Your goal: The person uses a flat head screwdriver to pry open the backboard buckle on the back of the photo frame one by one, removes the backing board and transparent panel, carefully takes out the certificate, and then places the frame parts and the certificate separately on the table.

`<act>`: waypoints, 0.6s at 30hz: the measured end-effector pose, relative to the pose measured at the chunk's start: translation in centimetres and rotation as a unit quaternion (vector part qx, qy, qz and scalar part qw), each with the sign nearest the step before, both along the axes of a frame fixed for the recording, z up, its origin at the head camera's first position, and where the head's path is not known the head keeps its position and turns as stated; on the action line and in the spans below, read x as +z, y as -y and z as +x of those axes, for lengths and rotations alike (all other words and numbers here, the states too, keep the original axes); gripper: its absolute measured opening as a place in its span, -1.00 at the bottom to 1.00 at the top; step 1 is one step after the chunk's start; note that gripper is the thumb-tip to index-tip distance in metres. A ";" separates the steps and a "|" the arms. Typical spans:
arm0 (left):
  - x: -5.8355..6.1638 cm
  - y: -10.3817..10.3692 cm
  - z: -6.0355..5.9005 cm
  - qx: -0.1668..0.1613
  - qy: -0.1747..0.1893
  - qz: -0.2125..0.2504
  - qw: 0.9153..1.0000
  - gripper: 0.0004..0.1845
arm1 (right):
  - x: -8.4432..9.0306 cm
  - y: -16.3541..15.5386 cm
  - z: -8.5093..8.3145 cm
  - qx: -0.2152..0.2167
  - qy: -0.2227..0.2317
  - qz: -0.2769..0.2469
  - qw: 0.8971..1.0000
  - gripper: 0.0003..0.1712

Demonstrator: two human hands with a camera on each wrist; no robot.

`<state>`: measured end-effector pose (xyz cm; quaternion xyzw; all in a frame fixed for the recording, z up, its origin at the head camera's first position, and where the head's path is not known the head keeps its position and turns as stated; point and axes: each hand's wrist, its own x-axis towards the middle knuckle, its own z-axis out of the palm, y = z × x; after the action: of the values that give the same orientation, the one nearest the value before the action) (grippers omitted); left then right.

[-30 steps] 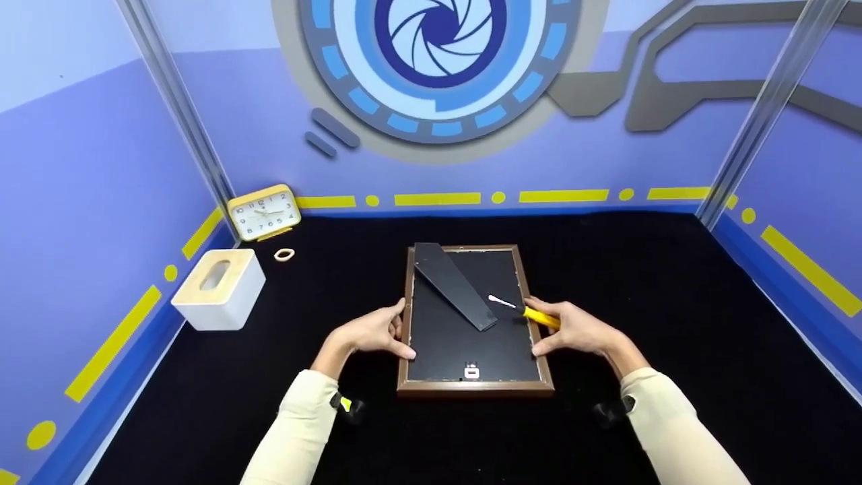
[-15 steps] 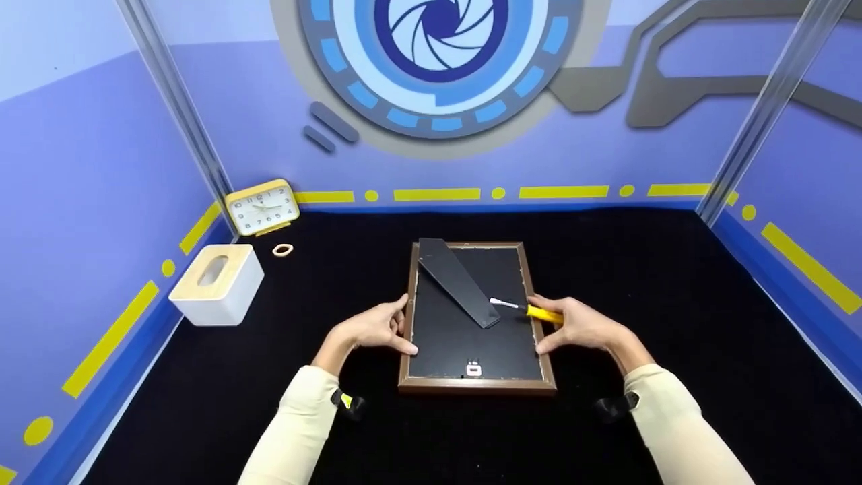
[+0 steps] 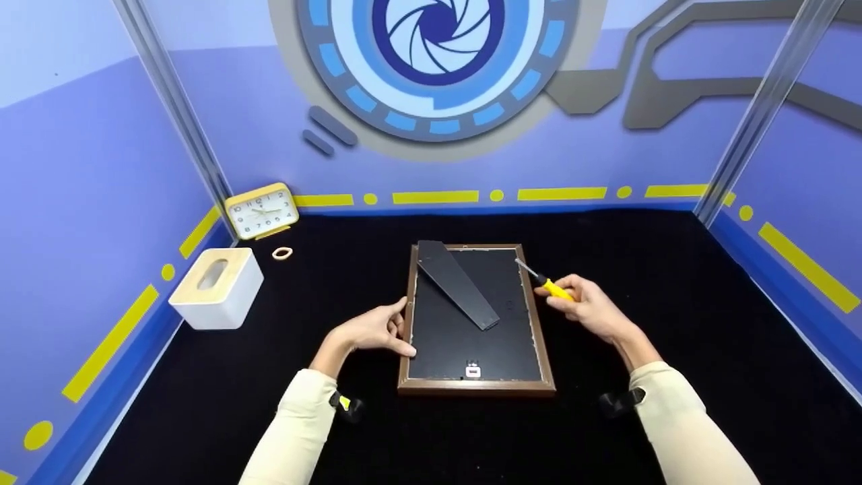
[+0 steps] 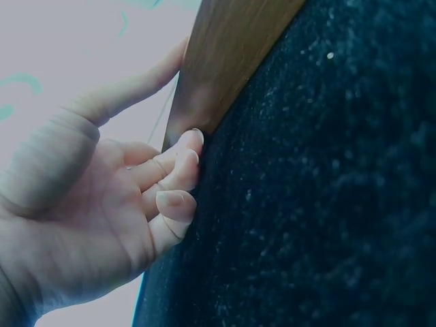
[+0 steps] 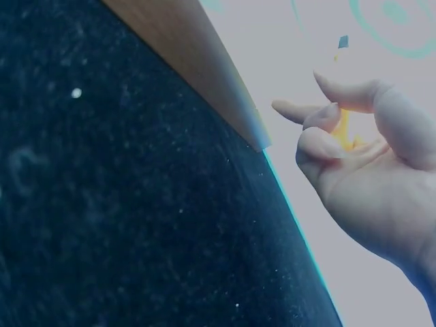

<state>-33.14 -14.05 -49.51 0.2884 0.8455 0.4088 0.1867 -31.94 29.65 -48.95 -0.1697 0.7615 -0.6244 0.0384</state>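
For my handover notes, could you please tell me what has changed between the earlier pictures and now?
The right hand lifted the yellow-handled screwdriver off the brown wooden picture frame, swinging its tip toward the far right edge. The left hand still holds the frame's left side; the frame stayed put.

Your head view was bright and evenly lit, sharp in the middle, with posts bowing outward at the edges and almost no shadows on the black mat [image 3: 673, 323]. Both wrist views were washed-out, bluish and soft, their backgrounds overexposed.
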 end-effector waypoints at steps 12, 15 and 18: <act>-0.2 0.1 -0.1 -0.002 0.001 0.006 1.000 0.25 | 0.8 1.6 0.1 -0.065 -0.006 -0.186 0.980 -0.59; -0.2 0.1 -0.1 -0.002 0.001 0.006 1.000 0.25 | 1.2 2.1 0.4 -0.064 0.004 -0.217 0.974 -0.60; -0.2 0.2 0.0 -0.001 0.000 0.005 1.000 0.25 | 1.5 2.4 0.6 -0.064 0.001 -0.219 0.974 -0.59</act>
<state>-33.16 -14.25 -49.67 0.2906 0.8431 0.4127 0.1855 -31.33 27.22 -47.41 -0.1244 0.6157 -0.7771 -0.0393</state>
